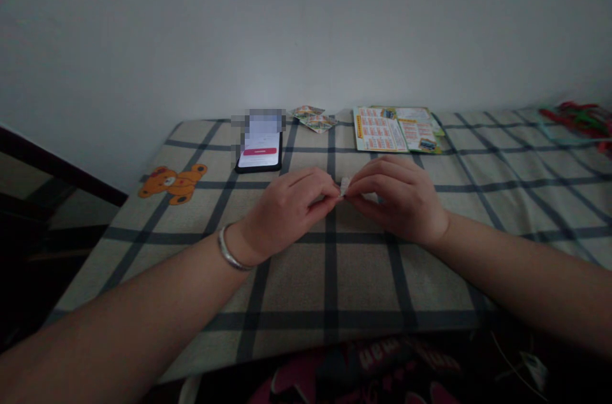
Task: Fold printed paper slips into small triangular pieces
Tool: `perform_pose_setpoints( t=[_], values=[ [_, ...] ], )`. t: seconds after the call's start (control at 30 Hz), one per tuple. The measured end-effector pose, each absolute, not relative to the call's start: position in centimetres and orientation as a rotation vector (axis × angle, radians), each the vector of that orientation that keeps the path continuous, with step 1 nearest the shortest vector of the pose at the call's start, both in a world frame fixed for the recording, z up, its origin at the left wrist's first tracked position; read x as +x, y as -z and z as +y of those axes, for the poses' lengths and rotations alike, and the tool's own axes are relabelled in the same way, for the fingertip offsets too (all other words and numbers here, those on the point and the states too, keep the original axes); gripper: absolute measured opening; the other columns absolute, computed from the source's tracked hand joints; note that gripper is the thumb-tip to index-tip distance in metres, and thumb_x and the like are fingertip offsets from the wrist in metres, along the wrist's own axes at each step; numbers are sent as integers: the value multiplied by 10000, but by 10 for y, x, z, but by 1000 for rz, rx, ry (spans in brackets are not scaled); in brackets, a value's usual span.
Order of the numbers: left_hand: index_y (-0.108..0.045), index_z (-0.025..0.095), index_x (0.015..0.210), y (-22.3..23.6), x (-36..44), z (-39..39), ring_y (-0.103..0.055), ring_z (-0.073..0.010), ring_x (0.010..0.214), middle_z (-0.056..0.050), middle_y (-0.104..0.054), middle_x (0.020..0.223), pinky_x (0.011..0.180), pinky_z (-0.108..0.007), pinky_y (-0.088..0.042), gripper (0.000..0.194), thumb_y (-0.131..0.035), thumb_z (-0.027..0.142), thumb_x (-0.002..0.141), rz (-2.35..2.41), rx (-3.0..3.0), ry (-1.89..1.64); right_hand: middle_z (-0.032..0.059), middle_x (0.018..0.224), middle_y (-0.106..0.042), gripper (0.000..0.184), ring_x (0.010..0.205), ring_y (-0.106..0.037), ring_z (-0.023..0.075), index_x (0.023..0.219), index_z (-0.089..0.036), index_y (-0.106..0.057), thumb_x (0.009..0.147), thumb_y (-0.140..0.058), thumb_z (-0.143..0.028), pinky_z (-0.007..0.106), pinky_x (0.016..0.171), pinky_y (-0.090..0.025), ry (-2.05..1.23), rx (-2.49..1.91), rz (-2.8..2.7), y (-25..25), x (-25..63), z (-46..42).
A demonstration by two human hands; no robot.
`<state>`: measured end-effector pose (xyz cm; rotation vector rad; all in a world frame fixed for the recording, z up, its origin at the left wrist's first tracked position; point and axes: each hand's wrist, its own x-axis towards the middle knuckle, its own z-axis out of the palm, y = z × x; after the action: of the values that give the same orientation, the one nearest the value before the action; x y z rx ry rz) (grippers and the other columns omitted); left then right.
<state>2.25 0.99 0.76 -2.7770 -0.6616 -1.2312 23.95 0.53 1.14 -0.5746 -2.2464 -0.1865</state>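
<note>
My left hand (294, 206), with a silver bangle (232, 250) at its wrist, pinches one side of a small whitish piece (344, 186). From the other side my right hand (401, 197) pinches the same piece. The fingertips of both hands nearly meet, and they cover most of it, so its kind cannot be made out. Both hands are low over the middle of the checked tablecloth (296, 283). Beyond the right hand lie printed leaflets (382, 130) with red blocks of text and small vehicle pictures.
A phone (261, 146) with a lit screen lies beyond my left hand. Small printed packets (313, 118) rest near the wall (296, 28). An orange teddy bear cutout (173, 184) is at the left. Red and green items (581, 120) sit at the far right edge.
</note>
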Motion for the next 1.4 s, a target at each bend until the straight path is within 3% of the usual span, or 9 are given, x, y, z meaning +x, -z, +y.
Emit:
perform_pose_setpoints(
  t=[0.57,1.4],
  values=[
    [-576,148,943,-5,23,10,-654,-116,810,-9,-677,861,733,-229,-529,62,-611,159,894,-706,-2744,1222,37,838,-694,11,766,-649,153,839,-185,-637,847,-643,-185,278,660,-512,68,-625,-2238,-9,238,6],
    [-590,172,785,-13,24,9,-659,-168,787,-8,-697,790,793,-326,-533,92,-564,157,871,-632,-2650,932,30,823,-695,24,771,-618,162,825,-200,-610,841,-607,-182,294,671,-495,169,-594,-2327,-9,237,8]
  ],
)
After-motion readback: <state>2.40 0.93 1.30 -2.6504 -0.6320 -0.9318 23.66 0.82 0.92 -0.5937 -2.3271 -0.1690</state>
